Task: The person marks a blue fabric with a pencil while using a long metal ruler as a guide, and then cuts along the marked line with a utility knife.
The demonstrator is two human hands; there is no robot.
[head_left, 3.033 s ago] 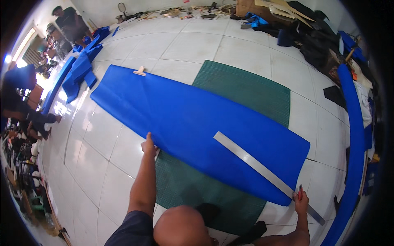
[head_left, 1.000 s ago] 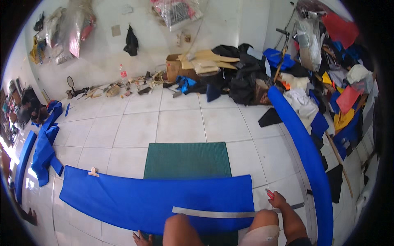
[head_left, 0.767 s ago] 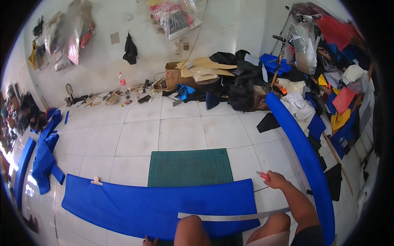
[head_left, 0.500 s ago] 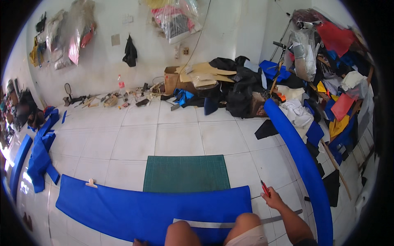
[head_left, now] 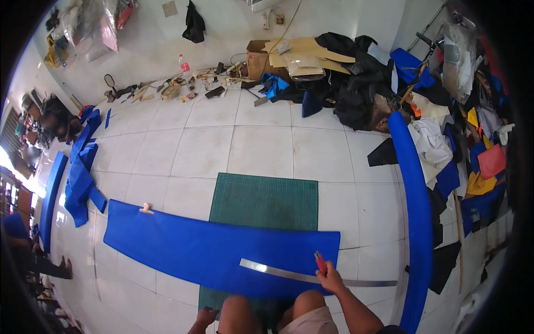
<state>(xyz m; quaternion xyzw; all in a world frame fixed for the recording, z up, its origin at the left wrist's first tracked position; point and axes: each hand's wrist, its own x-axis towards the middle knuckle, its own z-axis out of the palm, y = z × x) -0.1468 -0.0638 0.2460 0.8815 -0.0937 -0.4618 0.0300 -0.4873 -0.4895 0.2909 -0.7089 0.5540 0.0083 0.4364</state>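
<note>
My right hand grips a red utility knife, its tip pointing up and away over the right end of a blue sheet of material. Below that hand, a long metal ruler lies across the sheet and runs past its right edge onto the tiles. My left hand is low beside my left knee, near the green cutting mat; its fingers look loosely bent and hold nothing I can see. The sheet covers the middle of the mat. A pale clip sits on the sheet's far left edge.
A long blue roll lies on the right, before heaped fabric scraps. Blue pieces and another roll lie at left. A cardboard box and tools line the wall. Another person's legs show at far left.
My right hand has moved left with the knife, from beside the sheet to over its right end. My left hand has come further into view. The view has tilted down.
</note>
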